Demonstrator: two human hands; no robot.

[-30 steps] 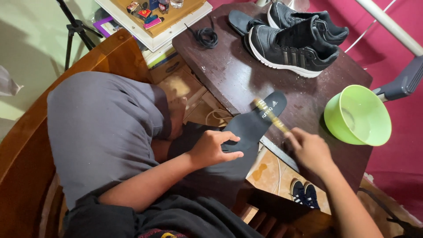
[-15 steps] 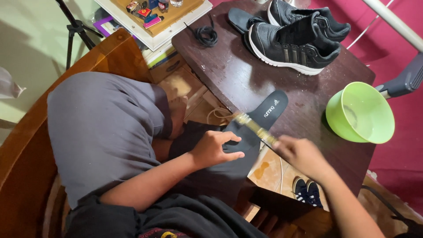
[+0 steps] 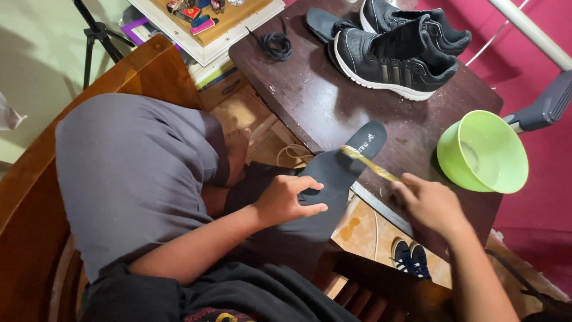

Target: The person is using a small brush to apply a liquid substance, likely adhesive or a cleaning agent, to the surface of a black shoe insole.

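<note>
Left hand: my left hand (image 3: 289,200) grips the black insole (image 3: 333,176) near its middle, fingers (image 3: 310,209) pinching its edge, thumb on top.
Insole: it lies slanted, the lower part over my lap, the printed end resting on the edge of the dark wooden table (image 3: 322,101).
Brush: a thin yellowish brush (image 3: 369,164) has its tip touching the insole's upper end.
Right hand: my right hand (image 3: 432,206) holds the brush handle, fingers pressed together around it.
Table top: a pair of black sneakers (image 3: 399,50) at the far side, a coiled black lace (image 3: 277,45) to their left.
Far right: a green bowl (image 3: 482,152) stands near my right hand.
</note>
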